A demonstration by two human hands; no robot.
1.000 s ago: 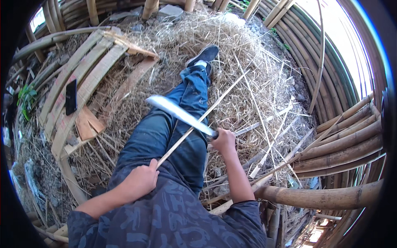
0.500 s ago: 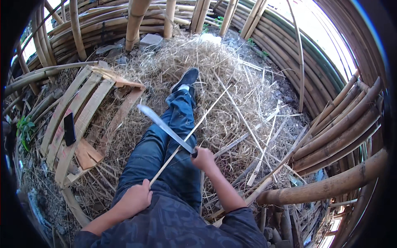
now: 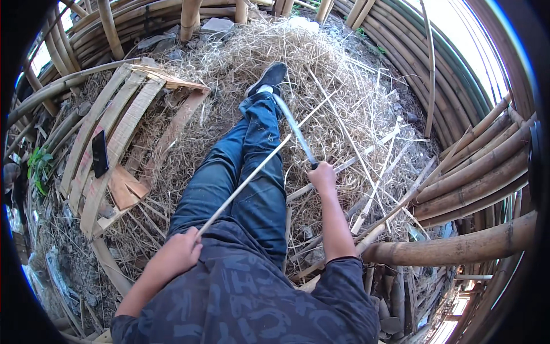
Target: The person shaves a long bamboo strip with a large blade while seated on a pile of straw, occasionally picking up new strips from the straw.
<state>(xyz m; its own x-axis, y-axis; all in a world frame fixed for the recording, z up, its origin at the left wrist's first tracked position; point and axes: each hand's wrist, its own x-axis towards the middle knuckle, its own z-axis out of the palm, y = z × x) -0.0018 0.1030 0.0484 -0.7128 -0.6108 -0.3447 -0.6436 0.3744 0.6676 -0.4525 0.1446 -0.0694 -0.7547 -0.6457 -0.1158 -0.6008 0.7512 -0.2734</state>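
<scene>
Above a pair of outstretched legs in worn blue trousers (image 3: 209,183), I see from my remote seat a long, narrow, pale-tan strip of what looks like split bamboo (image 3: 246,183), slanting away from the waist and to the right over curly straw-coloured shavings (image 3: 252,49). Its near end sits in the bare left hand (image 3: 180,250), whose fingers are curled and clamped on it. The bare right hand (image 3: 323,176) has its fingers wrapped round the dark handle (image 3: 314,165) of a long knife with a pale metal blade (image 3: 305,147); the blade crosses the strip in my view, though I cannot tell whether they touch.

I judge the strip light and springy — stiff enough to hold out from one end, yet apt to flex farther along and perhaps splinter at its edges. It looks smooth, so I would grip it firmly near that end, well clear of the blade. The knife is probably heavier — I would take it only by the handle. Off left, a black phone (image 3: 99,153) rests on pale wooden slats (image 3: 141,106).
</scene>
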